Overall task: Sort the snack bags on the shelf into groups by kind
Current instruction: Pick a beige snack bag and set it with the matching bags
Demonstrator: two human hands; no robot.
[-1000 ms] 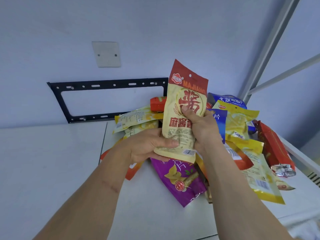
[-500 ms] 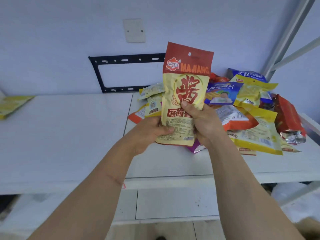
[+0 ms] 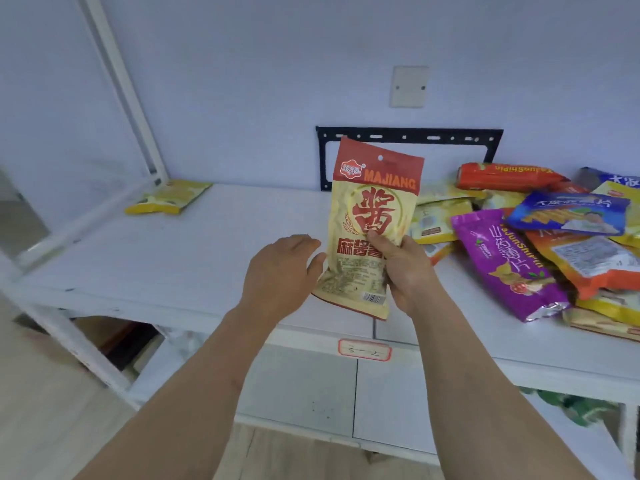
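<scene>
Held bag: a tan and red bag (image 3: 372, 230) marked MAJIANG is held upright at the frame's centre, above the shelf (image 3: 207, 251).
Right hand: the right hand (image 3: 401, 268) is clamped on the bag's lower right, thumb across the front.
Left hand: the left hand (image 3: 280, 271) is spread loosely, fingers relaxed, thumb at the bag's left edge; nothing is gripped.
Pile: mixed bags are heaped at the right, a purple bag (image 3: 509, 265) nearest.
Upper left: a yellow bag (image 3: 169, 200) lies apart on the shelf.
</scene>
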